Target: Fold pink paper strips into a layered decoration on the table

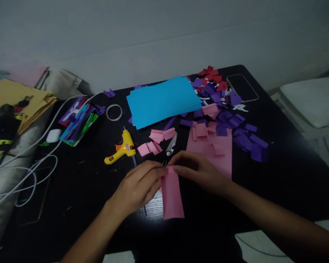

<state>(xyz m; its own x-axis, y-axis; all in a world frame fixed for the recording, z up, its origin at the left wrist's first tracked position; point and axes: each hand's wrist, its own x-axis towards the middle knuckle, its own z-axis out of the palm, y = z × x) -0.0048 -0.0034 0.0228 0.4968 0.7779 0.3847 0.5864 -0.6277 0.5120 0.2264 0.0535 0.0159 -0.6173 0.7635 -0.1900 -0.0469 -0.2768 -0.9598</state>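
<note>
A pink paper strip stretches toward me from between my two hands, over the black table. My left hand pinches its far left corner. At the far right corner, the thumb and forefinger of my right hand close on the same strip. Just beyond my fingers lie scissors, their handles partly hidden. Small folded pink paper pieces rest left of the scissors. A pink sheet lies beyond my right hand, with folded pink pieces on it. The yellow glue gun is left of the scissors.
Blue sheets lie at the back, beside heaped purple paper pieces and red ones. A phone sits at the far right corner. On the left are a tape roll, coloured strips and white cables.
</note>
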